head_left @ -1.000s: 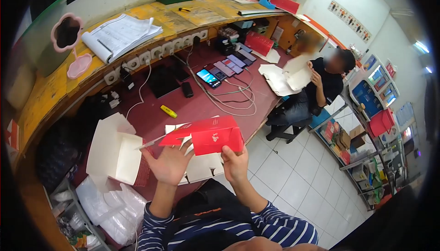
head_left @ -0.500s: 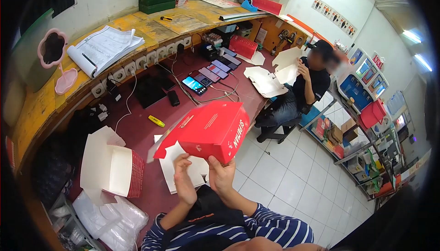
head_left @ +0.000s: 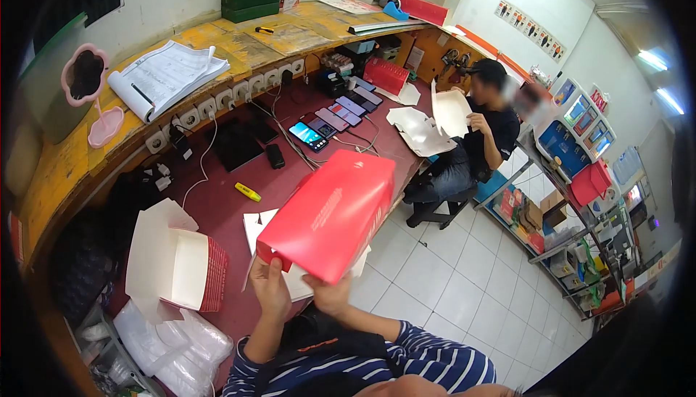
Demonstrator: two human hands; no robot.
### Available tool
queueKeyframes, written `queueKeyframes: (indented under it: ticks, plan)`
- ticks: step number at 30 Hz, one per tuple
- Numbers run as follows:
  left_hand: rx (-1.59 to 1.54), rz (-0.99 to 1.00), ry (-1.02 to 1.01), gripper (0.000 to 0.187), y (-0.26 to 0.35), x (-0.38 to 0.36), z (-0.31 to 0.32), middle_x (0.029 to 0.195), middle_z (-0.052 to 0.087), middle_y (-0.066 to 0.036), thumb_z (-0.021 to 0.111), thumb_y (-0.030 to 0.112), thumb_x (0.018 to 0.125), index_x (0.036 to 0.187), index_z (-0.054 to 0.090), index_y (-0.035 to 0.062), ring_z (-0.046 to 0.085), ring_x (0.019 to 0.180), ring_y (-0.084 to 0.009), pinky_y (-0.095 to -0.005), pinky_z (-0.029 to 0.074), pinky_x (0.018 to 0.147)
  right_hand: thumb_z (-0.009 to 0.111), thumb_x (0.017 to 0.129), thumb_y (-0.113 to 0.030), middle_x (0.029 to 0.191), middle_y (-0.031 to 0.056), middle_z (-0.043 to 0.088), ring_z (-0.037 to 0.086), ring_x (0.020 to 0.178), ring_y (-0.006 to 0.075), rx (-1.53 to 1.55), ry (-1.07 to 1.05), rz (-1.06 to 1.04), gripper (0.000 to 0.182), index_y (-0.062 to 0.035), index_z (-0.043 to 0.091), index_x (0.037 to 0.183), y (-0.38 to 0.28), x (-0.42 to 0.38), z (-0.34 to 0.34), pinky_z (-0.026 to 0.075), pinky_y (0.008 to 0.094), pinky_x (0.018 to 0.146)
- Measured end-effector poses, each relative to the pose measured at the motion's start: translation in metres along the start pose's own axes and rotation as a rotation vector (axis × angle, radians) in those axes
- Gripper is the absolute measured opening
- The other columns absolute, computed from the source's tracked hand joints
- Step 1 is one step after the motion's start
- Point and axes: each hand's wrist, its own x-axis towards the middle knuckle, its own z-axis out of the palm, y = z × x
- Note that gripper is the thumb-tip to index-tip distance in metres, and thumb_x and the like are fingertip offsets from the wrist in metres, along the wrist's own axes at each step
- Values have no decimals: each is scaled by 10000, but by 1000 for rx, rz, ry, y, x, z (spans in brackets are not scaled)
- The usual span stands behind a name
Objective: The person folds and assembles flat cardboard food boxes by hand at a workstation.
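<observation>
A red cardboard box (head_left: pixel 330 212) is held up tilted in front of me, a broad face with faint white print turned upward. My left hand (head_left: pixel 271 288) pinches its near left edge, thumb on a small red flap. At the near right corner my right hand (head_left: pixel 330 295) grips the box, its fingers partly hidden behind the board. Beneath it lie flat white card sheets (head_left: pixel 254 224), partly covered by the box. To the left stands an open red-and-white box (head_left: pixel 190 270), its lid raised and its white inside showing.
Clear plastic bags (head_left: pixel 177 350) lie at the lower left. A yellow highlighter (head_left: pixel 247 192), a lit phone (head_left: pixel 308 136) and several other phones with cables are on the red desk. Across the corner, a seated co-worker (head_left: pixel 493 118) handles a white carton (head_left: pixel 453 113).
The red box has turned and come nearer to me, its lettered side swinging out of sight. My left hand moved left onto its edge. The co-worker's carton has been folded up.
</observation>
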Motion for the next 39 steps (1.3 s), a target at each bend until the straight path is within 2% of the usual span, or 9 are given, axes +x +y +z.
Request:
queueKeyframes:
  ticks: [6,8,13,18,20,22,29,33,39]
  plan:
    - [-687,-623,47,476,24,9,-1,1128,484,-112,398,419,839,1142,415,53,476,1024,-225,-377,344,896,664,644,-41,981,76,542,523,902,195,145,-92,-17,388,-40,519,1004,39,2,2,416,331,787]
    - [-757,-681,46,535,27,19,-15,1166,456,-128,376,451,830,1165,386,35,463,1045,-254,-399,340,904,649,665,-71,1023,98,534,485,997,215,-608,-511,-535,345,-32,526,985,43,19,-13,367,364,855]
    - [-242,-709,-210,487,15,32,-103,1110,492,-105,425,390,808,1141,406,34,482,1020,-218,-396,375,870,526,803,-159,1074,92,511,507,952,184,442,-252,633,352,-19,447,1116,37,45,-83,409,306,812]
    - [161,-510,-252,593,32,27,-105,1077,508,-107,439,490,787,1127,411,5,507,981,-208,-378,391,857,459,849,-188,966,91,563,550,854,145,362,-583,599,303,32,478,1056,5,67,-83,444,272,757]
    - [-617,-456,-182,510,47,19,-66,1103,499,-95,465,390,813,1133,413,-3,484,1005,-210,-371,355,897,450,853,-176,927,75,578,559,823,130,510,-246,596,269,23,496,1029,4,63,-60,447,269,754]
    - [103,-350,-637,517,-20,9,-112,1055,525,-85,452,408,812,1116,436,-10,461,1011,-203,-381,369,831,452,857,-187,930,62,577,557,826,117,572,-88,513,257,11,503,1012,9,52,-32,444,266,756]
    - [-1359,-570,-518,418,1,-16,-35,588,427,-42,260,398,881,1103,444,96,407,513,-94,-230,291,445,505,830,-103,880,63,569,533,808,107,658,8,253,166,6,518,955,3,37,-4,418,233,696]
    - [229,157,-158,289,-21,-20,-22,658,429,6,483,264,837,987,459,18,410,514,-79,-211,325,502,511,809,-71,936,53,551,525,843,112,196,65,152,161,5,519,951,1,27,9,415,247,727]
    - [-13,-92,4,137,7,3,-19,698,524,-26,542,67,783,901,506,5,487,570,-92,-205,399,501,494,821,-134,932,59,560,531,839,118,342,-21,434,231,-14,502,1018,2,50,-4,414,275,742]
